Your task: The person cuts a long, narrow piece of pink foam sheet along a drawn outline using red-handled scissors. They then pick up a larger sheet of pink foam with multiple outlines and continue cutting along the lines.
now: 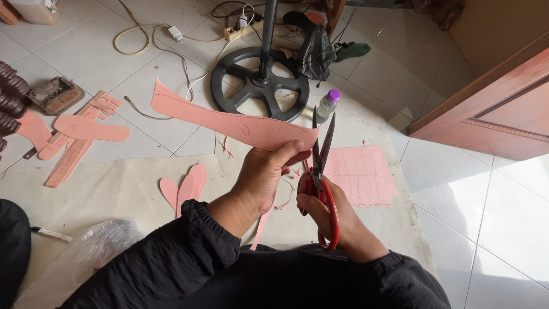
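Observation:
My left hand (pixel 264 178) pinches the near end of a long pink sheet strip (pixel 229 121) that reaches up and to the left over the floor. My right hand (pixel 329 213) grips red-handled scissors (pixel 320 171), blades parted and pointing up, right beside the strip's held end. Thin pink offcuts (pixel 262 224) hang below my hands. Both arms wear black sleeves.
Pink cut shapes (pixel 184 189) lie on a beige mat (pixel 103 189), with a marked pink sheet (pixel 360 174) at right. Sole-shaped pieces (pixel 91 129) lie at left. A black fan base (pixel 260 83), small bottle (pixel 327 105), cables and a wooden door (pixel 497 109) surround the spot.

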